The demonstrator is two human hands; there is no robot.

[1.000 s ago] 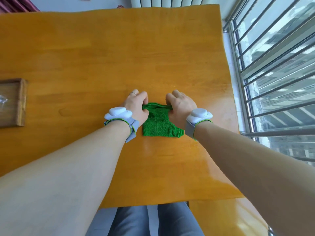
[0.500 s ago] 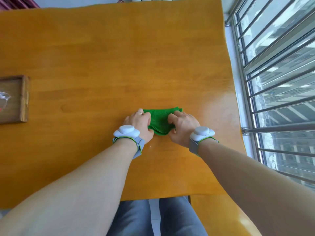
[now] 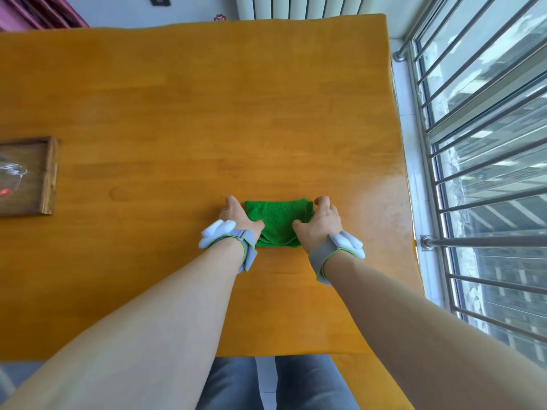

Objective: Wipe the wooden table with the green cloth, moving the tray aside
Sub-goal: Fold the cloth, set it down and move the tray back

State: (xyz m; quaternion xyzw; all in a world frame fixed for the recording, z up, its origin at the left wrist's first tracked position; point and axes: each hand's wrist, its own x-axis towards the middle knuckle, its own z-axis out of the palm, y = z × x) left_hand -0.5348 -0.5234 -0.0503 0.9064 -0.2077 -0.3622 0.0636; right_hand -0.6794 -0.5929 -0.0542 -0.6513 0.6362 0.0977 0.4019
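Low in the frame's centre, left hand [image 3: 236, 216] and right hand [image 3: 321, 220] flank the green cloth [image 3: 278, 221], thumbs and curled fingers pinching its side edges.

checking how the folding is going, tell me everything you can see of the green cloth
The green cloth is a bright green, terry-looking towel, folded into a compact, roughly rectangular pad lying flat on the wooden table near its front edge. A faint crease runs down its left part. The left hand grips its left side and the right hand its right side, thumbs on top. Its near edge looks slightly bunched.
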